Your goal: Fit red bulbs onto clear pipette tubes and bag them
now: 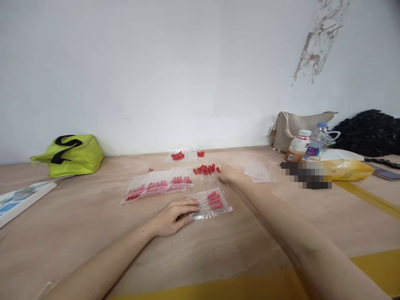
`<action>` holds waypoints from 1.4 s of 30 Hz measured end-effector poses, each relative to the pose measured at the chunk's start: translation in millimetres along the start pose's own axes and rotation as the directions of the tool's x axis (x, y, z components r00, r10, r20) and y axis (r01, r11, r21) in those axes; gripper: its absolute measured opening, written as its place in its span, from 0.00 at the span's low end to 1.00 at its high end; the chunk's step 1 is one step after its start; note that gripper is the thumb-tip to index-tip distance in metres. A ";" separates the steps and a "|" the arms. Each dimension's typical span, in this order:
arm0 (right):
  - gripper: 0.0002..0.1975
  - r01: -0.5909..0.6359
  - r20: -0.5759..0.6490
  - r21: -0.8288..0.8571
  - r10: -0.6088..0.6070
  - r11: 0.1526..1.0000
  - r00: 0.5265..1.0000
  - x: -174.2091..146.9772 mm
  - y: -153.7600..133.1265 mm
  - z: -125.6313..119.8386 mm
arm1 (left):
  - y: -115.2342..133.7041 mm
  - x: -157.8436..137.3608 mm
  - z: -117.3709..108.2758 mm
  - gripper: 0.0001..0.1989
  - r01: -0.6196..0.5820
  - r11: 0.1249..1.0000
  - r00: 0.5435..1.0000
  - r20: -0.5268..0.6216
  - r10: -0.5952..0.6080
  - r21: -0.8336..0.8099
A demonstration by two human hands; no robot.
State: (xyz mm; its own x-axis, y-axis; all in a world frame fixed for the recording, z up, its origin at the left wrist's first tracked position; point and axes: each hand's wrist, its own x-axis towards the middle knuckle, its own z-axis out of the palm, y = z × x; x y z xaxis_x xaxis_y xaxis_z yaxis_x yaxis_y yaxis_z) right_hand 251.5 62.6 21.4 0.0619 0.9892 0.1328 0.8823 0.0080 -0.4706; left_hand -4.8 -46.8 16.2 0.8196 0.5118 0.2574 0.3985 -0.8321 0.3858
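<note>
My left hand (176, 214) lies with its fingers stretched out on a clear zip bag (204, 214). Inside this bag are several droppers with red rubber bulbs (215, 200). Behind it, loose droppers (206, 170) lie in a bunch, red bulbs away from me and thin clear tubes toward me. My right hand (230, 173) is at the right side of that bunch, its fingers curled and mostly hidden by the hand. One red bulb shows against its left edge; whether the hand holds that dropper is unclear.
Filled zip bags (156, 185) overlap left of the bunch. Farther back lies another bag (183, 156) with red bulbs. Flat clear bags (259, 171) are right of my right hand. Bottles (298, 146), a tissue pack (350, 164) and a green bag (75, 156) stand toward the sides.
</note>
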 end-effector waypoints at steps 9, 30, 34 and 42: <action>0.25 0.070 -0.085 0.132 -0.059 0.989 0.995 -32.4 26.3 -28.0 | -2.4 -1.4 0.6 0.20 0.036 0.997 0.995 0.095 -0.043 0.069; 0.23 0.052 -0.079 0.951 0.078 0.305 0.994 -94.4 25.3 5.2 | -4.2 -0.4 0.5 0.20 0.054 0.996 0.993 0.105 -0.062 0.078; 0.24 0.039 -0.065 0.975 0.115 0.217 0.991 -94.9 24.9 7.4 | -3.4 0.1 0.1 0.20 0.047 0.997 0.993 0.106 -0.054 0.065; 0.21 -0.018 0.006 0.969 0.049 0.246 0.999 -102.2 27.4 2.1 | -0.4 1.1 0.5 0.20 -0.008 0.994 0.995 0.104 -0.004 0.112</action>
State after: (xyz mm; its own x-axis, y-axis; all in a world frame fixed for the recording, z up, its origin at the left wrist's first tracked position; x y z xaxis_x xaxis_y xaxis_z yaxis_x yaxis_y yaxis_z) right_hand 268.3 -38.0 -6.8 0.1027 0.9892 0.1045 -0.2360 0.1263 -0.9635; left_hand -3.8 -46.0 15.8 0.8567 0.4897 0.1623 0.4352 -0.8549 0.2824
